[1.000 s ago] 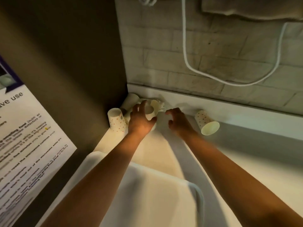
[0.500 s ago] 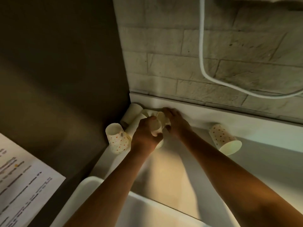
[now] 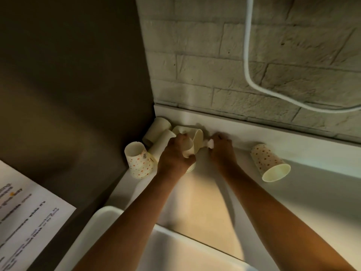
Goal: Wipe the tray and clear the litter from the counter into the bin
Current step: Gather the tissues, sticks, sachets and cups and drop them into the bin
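Observation:
Several paper cups lie heaped in the counter's back left corner. My left hand (image 3: 174, 155) grips one pale cup (image 3: 197, 140) from that heap, fingers curled round it. My right hand (image 3: 221, 148) is beside it at the back ledge and pinches a small white scrap (image 3: 211, 143). A dotted cup (image 3: 139, 160) stands upside down left of my left hand. Plain cups (image 3: 159, 127) lie behind it in the corner. Another dotted cup (image 3: 270, 163) lies on its side to the right. The white tray (image 3: 101, 218) sits near me, mostly under my forearms.
A dark panel (image 3: 78, 94) closes off the left side, with a printed notice (image 3: 25, 218) on it. The brick wall (image 3: 234, 65) behind carries a hanging white cable (image 3: 249, 71). The white counter (image 3: 322, 192) extends to the right.
Both hands reached into the corner heap. My left hand closed on a cup, and my right hand went from open to pinching a white scrap by the ledge.

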### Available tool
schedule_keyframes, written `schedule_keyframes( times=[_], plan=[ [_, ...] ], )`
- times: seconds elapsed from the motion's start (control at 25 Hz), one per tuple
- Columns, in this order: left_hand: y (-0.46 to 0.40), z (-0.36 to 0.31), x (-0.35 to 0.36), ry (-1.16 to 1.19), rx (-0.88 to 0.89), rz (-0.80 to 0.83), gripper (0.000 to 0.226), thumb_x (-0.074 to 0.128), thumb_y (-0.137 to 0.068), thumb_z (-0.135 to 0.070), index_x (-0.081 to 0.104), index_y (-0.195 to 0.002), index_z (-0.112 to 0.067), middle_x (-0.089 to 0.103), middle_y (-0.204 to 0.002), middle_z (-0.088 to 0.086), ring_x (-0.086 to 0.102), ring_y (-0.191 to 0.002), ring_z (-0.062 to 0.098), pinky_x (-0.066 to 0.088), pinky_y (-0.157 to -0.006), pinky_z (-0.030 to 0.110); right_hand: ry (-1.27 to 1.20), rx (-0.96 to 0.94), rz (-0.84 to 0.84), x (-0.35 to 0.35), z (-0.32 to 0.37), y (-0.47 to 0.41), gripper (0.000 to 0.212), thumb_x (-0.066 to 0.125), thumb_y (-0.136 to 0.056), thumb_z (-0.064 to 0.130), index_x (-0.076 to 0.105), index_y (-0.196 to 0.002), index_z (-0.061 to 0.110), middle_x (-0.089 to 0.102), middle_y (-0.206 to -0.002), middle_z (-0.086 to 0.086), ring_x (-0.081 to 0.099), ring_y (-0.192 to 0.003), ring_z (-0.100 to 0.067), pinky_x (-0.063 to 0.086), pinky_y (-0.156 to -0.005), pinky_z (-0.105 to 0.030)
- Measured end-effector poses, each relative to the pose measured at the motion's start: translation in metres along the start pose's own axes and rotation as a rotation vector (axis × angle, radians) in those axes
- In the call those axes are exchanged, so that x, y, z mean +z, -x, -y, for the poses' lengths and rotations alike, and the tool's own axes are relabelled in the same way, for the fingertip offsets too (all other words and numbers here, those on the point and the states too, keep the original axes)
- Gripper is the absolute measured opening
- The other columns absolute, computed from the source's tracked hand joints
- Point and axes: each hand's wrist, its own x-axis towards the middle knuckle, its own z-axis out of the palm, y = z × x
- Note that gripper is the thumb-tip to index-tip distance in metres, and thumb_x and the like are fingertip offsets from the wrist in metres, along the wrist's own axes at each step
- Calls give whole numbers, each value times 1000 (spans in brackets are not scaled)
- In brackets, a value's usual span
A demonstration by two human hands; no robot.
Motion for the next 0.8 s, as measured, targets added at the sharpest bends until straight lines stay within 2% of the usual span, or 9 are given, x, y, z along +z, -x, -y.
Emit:
schedule_keyframes(
  times=[0.12, 0.24, 0.32, 0.4, 0.52, 0.68, 0.8],
  plan=[
    [13, -3, -5, 62, 6, -65, 65, 78, -71, -27, 48, -128, -14, 58, -121, 5, 57, -110, 21, 45, -89, 25, -147, 90, -84, -22, 4, 31, 26, 53, -83, -2, 58, -108, 0, 54, -111, -19, 57, -97, -36, 45, -79, -30],
    [37, -20, -17, 200, 11, -158, 67, 83, -65, -24, 52, -123, -12, 62, -118, 3, 59, -107, 17, 42, -86, 18, -167, 196, -92, -47, 13, 66, 29, 51, -82, 0, 54, -111, 2, 49, -115, -16, 54, -99, -33, 38, -77, -25],
    [60, -37, -30, 300, -43, -160, 68, 82, -66, -22, 50, -125, -14, 59, -118, 1, 54, -107, 13, 37, -85, 14, -145, 226, -103, -63, 18, 94, 29, 49, -84, 2, 54, -112, 2, 49, -117, -16, 53, -101, -32, 35, -77, -22],
    [88, -49, -43, 439, -132, -104, 69, 81, -68, -21, 47, -128, -19, 54, -118, 1, 51, -108, 16, 42, -88, 22, -216, 217, -151, -79, 22, 126, 25, 50, -84, 2, 55, -108, 1, 54, -112, -18, 53, -95, -31, 34, -74, -21],
    [132, -57, -56, 670, -221, -18, 60, 78, -72, -16, 47, -123, -22, 53, -119, 3, 54, -108, 24, 50, -94, 41, -407, 269, -222, -103, 34, 183, 23, 57, -84, 4, 56, -107, 3, 57, -97, -11, 53, -82, -24, 33, -67, -19],
    [188, -66, -72, 979, -316, 75, 55, 73, -77, -8, 44, -122, -22, 51, -125, 5, 54, -104, 21, 53, -85, 37, -582, 360, -309, -133, 52, 254, 25, 61, -83, 5, 50, -102, 17, 58, -89, -1, 56, -77, -17, 40, -66, -21],
    [230, -70, -74, 1067, -314, 152, 52, 71, -79, -10, 41, -118, -24, 49, -129, 5, 55, -108, 22, 55, -82, 37, -585, 416, -383, -152, 51, 312, 29, 62, -82, 4, 49, -103, 18, 57, -83, 1, 53, -68, -12, 40, -58, -17]
  ],
)
